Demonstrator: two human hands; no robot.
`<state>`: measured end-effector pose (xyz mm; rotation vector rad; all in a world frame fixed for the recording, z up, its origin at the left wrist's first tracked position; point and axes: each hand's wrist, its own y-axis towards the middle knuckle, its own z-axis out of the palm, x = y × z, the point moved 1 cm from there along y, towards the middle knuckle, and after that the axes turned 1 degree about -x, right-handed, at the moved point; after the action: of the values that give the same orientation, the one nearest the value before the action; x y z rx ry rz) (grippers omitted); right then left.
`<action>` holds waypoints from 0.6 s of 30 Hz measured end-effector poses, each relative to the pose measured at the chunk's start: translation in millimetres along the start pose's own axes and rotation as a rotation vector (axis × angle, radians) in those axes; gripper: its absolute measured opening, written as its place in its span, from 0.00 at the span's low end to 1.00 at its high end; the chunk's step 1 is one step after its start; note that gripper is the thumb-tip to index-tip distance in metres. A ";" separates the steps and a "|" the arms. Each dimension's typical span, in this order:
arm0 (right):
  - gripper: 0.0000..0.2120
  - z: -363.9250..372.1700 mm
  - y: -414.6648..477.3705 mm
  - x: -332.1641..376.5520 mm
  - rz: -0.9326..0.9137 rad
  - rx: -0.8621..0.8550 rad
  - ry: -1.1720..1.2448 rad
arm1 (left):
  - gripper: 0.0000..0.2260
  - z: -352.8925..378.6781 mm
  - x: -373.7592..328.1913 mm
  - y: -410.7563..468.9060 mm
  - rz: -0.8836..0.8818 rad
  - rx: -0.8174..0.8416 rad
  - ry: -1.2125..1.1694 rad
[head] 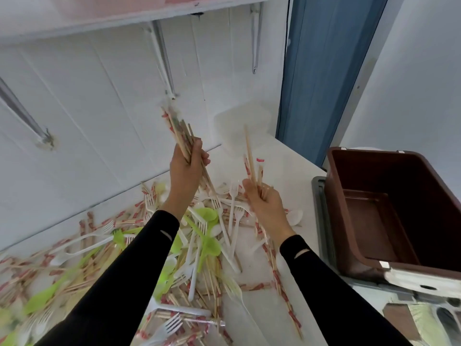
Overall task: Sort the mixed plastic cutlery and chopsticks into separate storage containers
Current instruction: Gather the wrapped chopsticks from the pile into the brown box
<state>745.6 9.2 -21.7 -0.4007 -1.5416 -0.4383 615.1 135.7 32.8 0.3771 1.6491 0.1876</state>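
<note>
White table [294, 158] strewn with a mixed pile [199, 245] of white forks, green spoons and paper-sleeved chopsticks. Brown bin [374, 171] at right, beside the table. Translucent container [239, 121] at the far edge. Left hand [185, 168], fingers curled round a chopstick bundle [178, 131]; right hand [264, 203] grips a few chopsticks [249, 156], both above the pile.

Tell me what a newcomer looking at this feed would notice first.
A sprawling heap of white plastic forks, lime-green plastic spoons and red-and-white wrapped wooden chopsticks covers the white tabletop from centre to lower left. Above it, the left hand grips a thick bundle of wooden chopsticks, and the right hand holds a few loose chopsticks. On the right stands a large brown plastic bin, with nothing visible inside it.
</note>
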 end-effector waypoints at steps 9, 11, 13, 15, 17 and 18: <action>0.09 -9.7 -2.4 -3.6 0.129 0.112 -0.077 | 0.11 12.7 53.7 -79.9 -0.178 0.181 0.070; 0.11 -14.4 -4.0 7.2 0.144 0.102 -0.025 | 0.12 14.2 63.5 -87.0 -0.247 0.259 0.155; 0.12 -20.5 -4.7 22.6 0.146 0.074 0.011 | 0.09 16.6 64.8 -89.6 -0.268 0.330 0.200; 0.09 -29.5 -1.1 36.9 0.176 0.029 0.059 | 0.08 20.6 53.9 -86.6 -0.295 0.336 0.107; 0.06 -42.1 2.9 51.9 0.232 0.017 0.174 | 0.09 28.6 30.3 -81.6 -0.344 0.318 -0.101; 0.08 -49.8 5.0 60.4 0.256 0.027 0.233 | 0.09 34.0 14.7 -79.0 -0.364 0.313 -0.206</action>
<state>789.9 -13.1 39.0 -0.5015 -1.2500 -0.2539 637.1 63.9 -11.8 0.3126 1.5139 -0.3741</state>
